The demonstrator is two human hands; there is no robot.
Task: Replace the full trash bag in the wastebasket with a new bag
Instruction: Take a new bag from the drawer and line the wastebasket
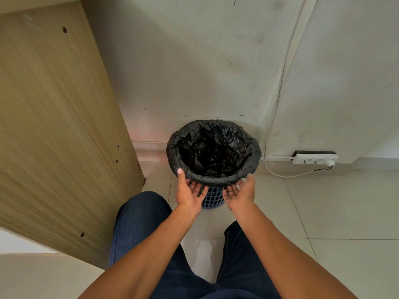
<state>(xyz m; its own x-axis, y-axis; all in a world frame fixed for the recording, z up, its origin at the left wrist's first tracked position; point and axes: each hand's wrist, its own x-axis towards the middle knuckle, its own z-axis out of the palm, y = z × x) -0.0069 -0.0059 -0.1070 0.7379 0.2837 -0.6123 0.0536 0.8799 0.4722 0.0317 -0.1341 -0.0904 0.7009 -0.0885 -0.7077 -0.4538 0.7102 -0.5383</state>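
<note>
Black bag [213, 152] is lining the blue basket [212, 198], standing on floor tiles [323, 212] by the wall [194, 61]. Under its rim the left hand [190, 192] and right hand [239, 190] are hovering palm-up, fingers loosely spread, gripping nothing, thumbs touching the bag's edge.

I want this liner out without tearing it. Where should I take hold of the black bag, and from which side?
Probably the rolled cuff of the black bag, where it folds over the blue wastebasket rim. Come from below on the near side, where the left hand and right hand sit palm-up: fingers hook under the overhang and peel it upward.
</note>
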